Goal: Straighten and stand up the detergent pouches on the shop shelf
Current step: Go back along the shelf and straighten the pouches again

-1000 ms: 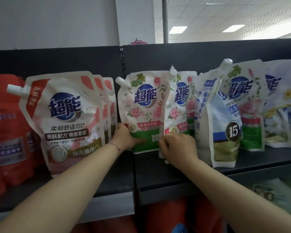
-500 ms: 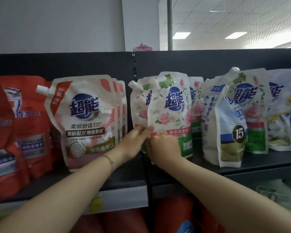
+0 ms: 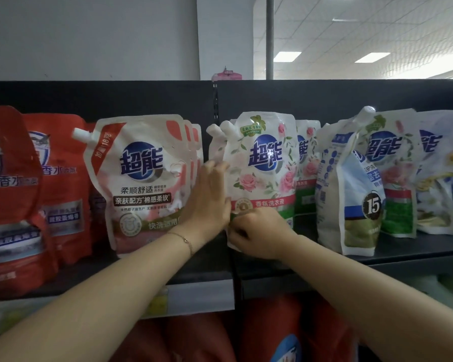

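Rose pouch (image 3: 264,168) standing upright on black shelf (image 3: 416,250) — we are pinching its base with right hand (image 3: 256,235), left hand (image 3: 208,199) lying open-fingered against its side — white wall (image 3: 89,35) behind.

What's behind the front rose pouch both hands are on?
Behind the front rose pouch, a second pouch shows only its spout and left edge, and a third rose pouch peeks out on the right. Their lower parts are covered, also by the left hand and right hand.

Single head view, close, facing shelf (image 3: 199,276) straight on, slightly upward.
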Demonstrator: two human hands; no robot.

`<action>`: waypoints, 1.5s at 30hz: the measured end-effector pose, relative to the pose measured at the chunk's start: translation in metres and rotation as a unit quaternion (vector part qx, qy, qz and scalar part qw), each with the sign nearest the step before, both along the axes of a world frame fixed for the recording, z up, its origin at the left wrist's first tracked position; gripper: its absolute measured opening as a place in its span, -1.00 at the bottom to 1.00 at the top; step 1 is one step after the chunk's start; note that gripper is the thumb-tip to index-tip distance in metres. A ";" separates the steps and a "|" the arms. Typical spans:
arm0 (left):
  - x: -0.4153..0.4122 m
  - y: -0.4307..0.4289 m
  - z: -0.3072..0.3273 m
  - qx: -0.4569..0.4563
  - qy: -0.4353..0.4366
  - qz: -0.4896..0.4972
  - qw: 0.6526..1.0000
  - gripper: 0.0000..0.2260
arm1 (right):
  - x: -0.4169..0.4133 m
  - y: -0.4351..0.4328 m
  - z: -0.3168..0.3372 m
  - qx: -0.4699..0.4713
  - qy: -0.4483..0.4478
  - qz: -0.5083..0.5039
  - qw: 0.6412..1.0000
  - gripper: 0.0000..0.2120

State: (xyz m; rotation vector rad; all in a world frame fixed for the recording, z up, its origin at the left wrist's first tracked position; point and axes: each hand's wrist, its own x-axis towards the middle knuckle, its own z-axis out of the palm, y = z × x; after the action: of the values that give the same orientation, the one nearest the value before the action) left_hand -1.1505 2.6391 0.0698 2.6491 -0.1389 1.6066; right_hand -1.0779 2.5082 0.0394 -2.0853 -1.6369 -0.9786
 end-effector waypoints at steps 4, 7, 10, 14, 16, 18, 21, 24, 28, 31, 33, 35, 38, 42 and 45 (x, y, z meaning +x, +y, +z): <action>-0.002 0.003 -0.011 0.208 0.019 0.039 0.977 -0.31 | 0.021 -0.035 0.002 0.055 -0.075 -0.030 0.995 -0.73; 0.003 -0.002 -0.017 0.288 0.104 0.051 0.951 -0.16 | 0.033 -0.054 0.006 0.033 -0.154 -0.092 0.983 -0.58; 0.007 -0.009 -0.017 0.298 0.164 0.065 0.938 0.03 | 0.041 -0.063 0.006 -0.030 -0.163 -0.158 0.974 -0.18; 0.016 -0.006 -0.022 0.278 0.204 0.064 0.936 0.09 | 0.052 -0.068 0.002 -0.109 -0.102 -0.188 0.971 -0.01; 0.020 -0.002 -0.024 0.264 0.213 0.062 0.939 0.11 | 0.054 -0.067 -0.001 -0.122 -0.087 -0.193 0.970 -0.01; 0.024 0.002 -0.025 0.246 0.251 0.069 0.934 0.11 | 0.055 -0.062 -0.002 -0.144 -0.061 -0.206 0.966 -0.02; 0.029 0.006 -0.025 0.240 0.261 0.079 0.932 0.09 | 0.058 -0.052 -0.002 -0.162 -0.034 -0.218 0.962 -0.04; 0.034 0.007 -0.024 0.229 0.269 0.089 0.931 0.09 | 0.060 -0.048 0.000 -0.164 -0.027 -0.226 0.960 -0.04; 0.039 0.010 -0.023 0.223 0.269 0.099 0.932 0.10 | 0.064 -0.041 -0.001 -0.141 -0.023 -0.221 0.965 0.00; 0.043 0.013 -0.024 0.221 0.273 0.118 0.929 0.13 | 0.065 -0.035 -0.002 -0.112 -0.039 -0.220 0.968 0.00; 0.045 0.012 -0.027 0.218 0.264 0.129 0.931 0.14 | 0.062 -0.032 -0.002 -0.131 -0.033 -0.235 0.963 -0.01; 0.046 0.014 -0.027 0.217 0.265 0.126 0.931 0.16 | 0.055 -0.033 -0.001 -0.141 -0.018 -0.236 0.961 -0.02; 0.040 0.021 -0.026 0.238 0.246 0.081 0.936 0.18 | 0.042 -0.041 0.002 -0.144 -0.001 -0.230 0.962 -0.01; 0.022 0.016 -0.029 0.128 0.207 -0.009 0.970 -0.11 | 0.031 -0.058 0.004 -0.148 -0.024 -0.196 0.969 -0.24; 0.018 0.003 -0.030 0.107 0.143 -0.001 0.984 -0.51 | 0.034 -0.074 0.008 -0.056 -0.093 -0.127 0.986 -0.53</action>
State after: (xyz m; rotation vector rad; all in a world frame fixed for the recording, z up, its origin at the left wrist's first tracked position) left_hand -1.1329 2.6423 0.0393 3.0026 -0.3202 1.2555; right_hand -1.0436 2.4337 0.0472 -2.3856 -1.5705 -1.2205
